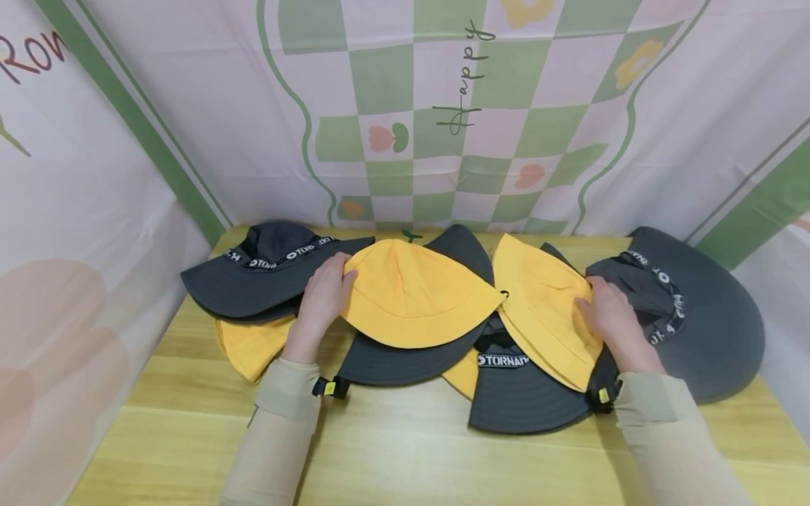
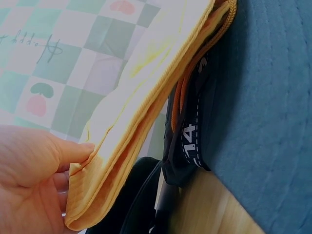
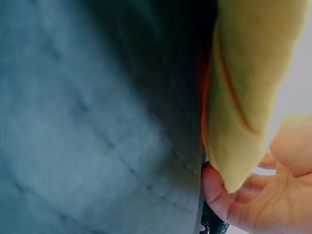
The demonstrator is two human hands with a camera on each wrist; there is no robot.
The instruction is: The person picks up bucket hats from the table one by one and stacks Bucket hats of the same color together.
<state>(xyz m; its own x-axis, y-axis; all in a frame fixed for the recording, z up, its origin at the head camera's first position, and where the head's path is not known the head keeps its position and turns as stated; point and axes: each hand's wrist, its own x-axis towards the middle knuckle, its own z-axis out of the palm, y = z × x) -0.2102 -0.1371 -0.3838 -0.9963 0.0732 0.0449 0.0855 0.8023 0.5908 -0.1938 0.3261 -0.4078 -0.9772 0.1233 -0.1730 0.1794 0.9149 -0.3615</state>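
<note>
My left hand (image 1: 324, 292) pinches the left end of a folded yellow bucket hat (image 1: 405, 295), thumb on the near face in the left wrist view. That hat lies over a dark grey hat (image 1: 392, 362). On the right, my right hand (image 1: 614, 316) grips the right edge of another folded yellow bucket hat (image 1: 544, 302). A dark hat (image 1: 531, 404) with a lettered band shows beneath it. In the right wrist view, the fingers (image 3: 239, 195) curl by the yellow tip, and a dark brim fills the left side.
A dark hat (image 1: 253, 288) lies on a yellow one (image 1: 253, 344) at the left. Far right is a large dark wide-brimmed hat (image 1: 715, 316). Everything rests on a wooden table (image 1: 405, 450), with a printed cloth (image 1: 436, 84) behind it.
</note>
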